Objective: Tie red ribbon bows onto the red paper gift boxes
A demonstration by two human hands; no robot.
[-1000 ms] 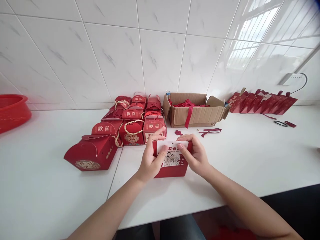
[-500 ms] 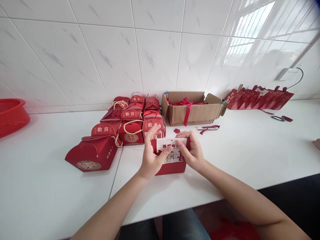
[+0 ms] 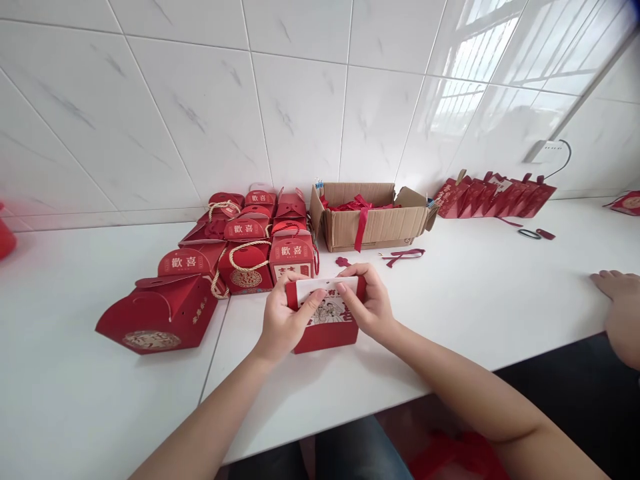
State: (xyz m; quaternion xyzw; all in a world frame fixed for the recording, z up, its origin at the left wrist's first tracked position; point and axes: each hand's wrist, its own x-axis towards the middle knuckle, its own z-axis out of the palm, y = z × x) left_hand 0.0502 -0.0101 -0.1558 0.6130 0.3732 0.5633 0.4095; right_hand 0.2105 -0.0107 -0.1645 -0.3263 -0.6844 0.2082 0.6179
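Note:
Upright on the white table stands a red box (image 3: 326,339) with a white printed panel on its front. My left hand (image 3: 287,313) grips its upper left side, thumb lying across the panel. On the upper right, my right hand (image 3: 370,303) grips it too, with the thumb near the small hole at the panel's top. The fingers behind the box are partly hidden. Just beyond it lie a small red flower-shaped piece (image 3: 343,262) and a dark red ribbon (image 3: 404,255).
Several red gift boxes (image 3: 245,230) stand at the left, one larger box (image 3: 165,317) nearest. A cardboard box (image 3: 377,229) of red ribbon sits by the wall. Folded red bags (image 3: 495,197) stand back right. Another person's hand (image 3: 620,293) rests at the right edge.
The view has turned slightly right, bringing more of the other person's hand into sight. My left fingers, raised before, have lowered around the red box's upper edge.

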